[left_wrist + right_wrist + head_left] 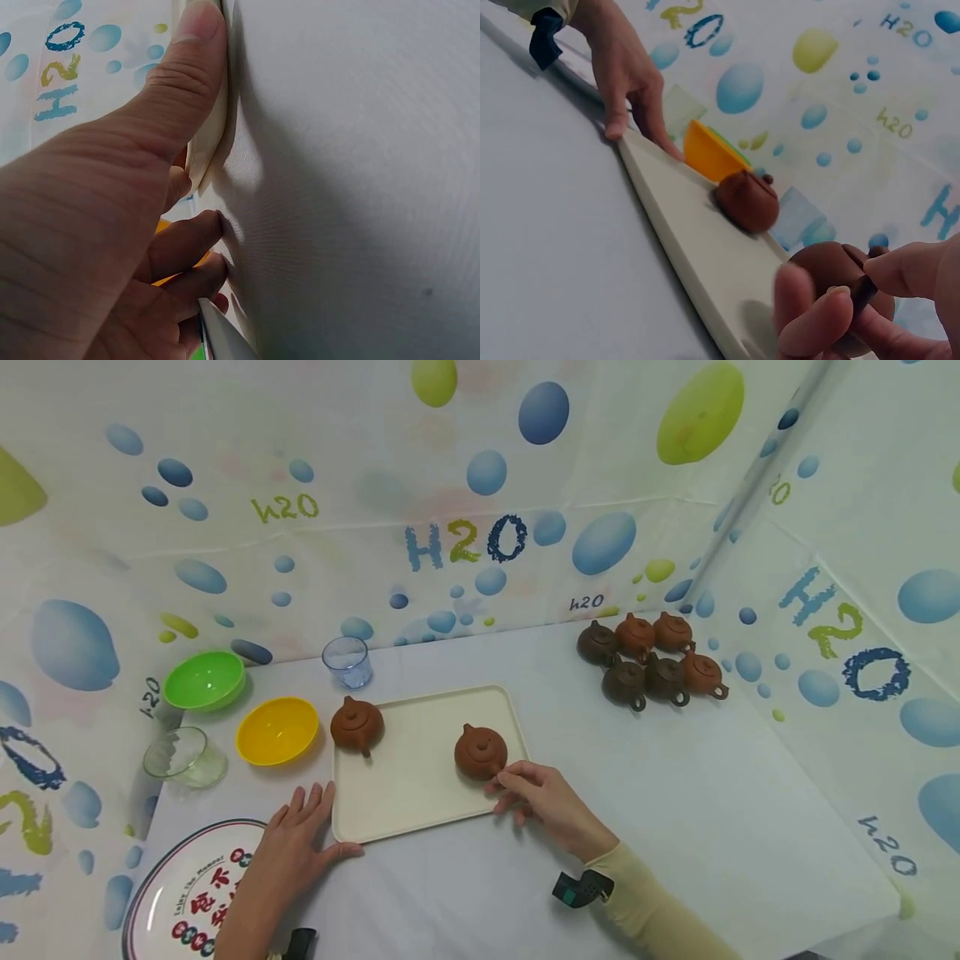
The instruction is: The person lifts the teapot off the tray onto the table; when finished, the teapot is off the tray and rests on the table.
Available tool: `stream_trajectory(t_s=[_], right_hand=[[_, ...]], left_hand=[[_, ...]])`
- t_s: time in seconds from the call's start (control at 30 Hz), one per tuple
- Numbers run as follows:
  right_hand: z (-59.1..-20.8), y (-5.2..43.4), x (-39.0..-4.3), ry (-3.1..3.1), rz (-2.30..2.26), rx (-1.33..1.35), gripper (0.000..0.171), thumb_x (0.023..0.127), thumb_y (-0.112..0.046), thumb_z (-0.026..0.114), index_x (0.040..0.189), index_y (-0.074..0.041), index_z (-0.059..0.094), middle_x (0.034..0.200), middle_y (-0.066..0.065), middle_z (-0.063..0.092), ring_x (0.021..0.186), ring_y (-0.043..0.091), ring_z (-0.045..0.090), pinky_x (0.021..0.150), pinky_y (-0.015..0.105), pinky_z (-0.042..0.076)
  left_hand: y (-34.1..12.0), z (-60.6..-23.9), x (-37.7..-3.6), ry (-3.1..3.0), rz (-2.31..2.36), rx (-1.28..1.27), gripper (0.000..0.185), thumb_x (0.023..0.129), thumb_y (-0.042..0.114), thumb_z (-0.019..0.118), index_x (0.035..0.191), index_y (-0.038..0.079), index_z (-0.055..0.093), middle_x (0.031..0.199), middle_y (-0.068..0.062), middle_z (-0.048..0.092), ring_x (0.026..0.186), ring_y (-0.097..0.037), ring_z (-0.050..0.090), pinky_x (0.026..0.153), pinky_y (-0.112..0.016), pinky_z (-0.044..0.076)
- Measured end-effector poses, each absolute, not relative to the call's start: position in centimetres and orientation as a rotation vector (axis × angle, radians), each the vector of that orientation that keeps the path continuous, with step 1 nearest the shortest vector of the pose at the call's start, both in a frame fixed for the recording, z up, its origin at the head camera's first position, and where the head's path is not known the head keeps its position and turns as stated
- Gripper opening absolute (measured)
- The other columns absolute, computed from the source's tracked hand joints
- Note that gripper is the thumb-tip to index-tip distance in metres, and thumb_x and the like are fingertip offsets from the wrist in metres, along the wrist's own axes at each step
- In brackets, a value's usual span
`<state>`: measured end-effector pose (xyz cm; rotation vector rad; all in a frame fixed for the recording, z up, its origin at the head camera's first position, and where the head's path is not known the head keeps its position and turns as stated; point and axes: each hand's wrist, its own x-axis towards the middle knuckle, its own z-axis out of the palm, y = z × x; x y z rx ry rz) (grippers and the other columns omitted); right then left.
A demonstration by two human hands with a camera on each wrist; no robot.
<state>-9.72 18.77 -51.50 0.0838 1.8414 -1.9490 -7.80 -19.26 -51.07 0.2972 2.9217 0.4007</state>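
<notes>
My right hand (551, 806) pinches the handle of a small reddish-brown clay teapot (480, 752) over the right part of a cream rectangular tray (420, 777). In the right wrist view, thumb and fingers close round the dark handle (864, 292). My left hand (296, 847) lies at the tray's near left corner with its fingers spread, thumb along the front edge; the left wrist view shows the thumb (187, 67) against the rim. Another reddish-brown teapot (357, 725) sits at the tray's far left corner.
Several brown and dark teapots (645, 683) cluster at the back right. Left of the tray stand a yellow bowl (277, 732), a green bowl (204, 682) and a clear glass (185, 758). A bluish glass (348, 662) stands behind. A round printed plate (168, 868) lies front left.
</notes>
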Motion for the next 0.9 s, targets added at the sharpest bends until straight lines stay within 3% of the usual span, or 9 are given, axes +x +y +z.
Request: stream_trajectory(t_s=[0.13,0.27,0.6,0.9], right_hand=[[-51.3,19.9,-10.2,1.882,-1.962,0.124,0.033,0.109,-0.028,0.065,0.123,0.002,0.067,0.12,0.012,0.079,0.065,0.008,0.059,0.057,0.017,0.045],[-51.1,20.8,-10.8,1.88,-1.995,0.2,0.031,0.11,-0.029,0.063,0.122,-0.001,0.067,0.117,0.009,0.078,0.058,0.006,0.05,0.051,0.017,0.037],[-50.2,23.1,-13.1,2.0,-2.046,0.358,0.032,0.112,-0.032,0.06,0.127,-0.005,0.066,0.117,0.004,0.075,0.061,0.007,0.05,0.052,0.017,0.036],[-49.7,25.5,-17.8,2.049,-2.069,0.494,0.033,0.112,-0.037,0.058,0.13,-0.009,0.063,0.12,0.003,0.075,0.063,0.008,0.049,0.055,0.019,0.038]], left_hand=[[-19.3,-51.1,-7.7,2.928,0.404,0.298,0.111,0.082,0.06,0.084,0.162,-0.003,0.039,0.163,-0.033,0.042,0.152,-0.059,0.036,0.124,-0.073,0.033],[-19.4,-51.0,-7.8,2.922,0.39,0.286,0.112,0.082,0.061,0.084,0.162,-0.003,0.039,0.164,-0.032,0.041,0.153,-0.059,0.036,0.125,-0.073,0.032],[-19.4,-50.9,-7.9,2.925,0.404,0.305,0.11,0.083,0.06,0.084,0.162,-0.002,0.04,0.163,-0.032,0.043,0.152,-0.059,0.038,0.123,-0.073,0.035],[-19.3,-51.0,-7.9,2.896,0.404,0.281,0.112,0.082,0.063,0.083,0.163,-0.002,0.039,0.164,-0.032,0.041,0.153,-0.059,0.036,0.124,-0.073,0.033]])
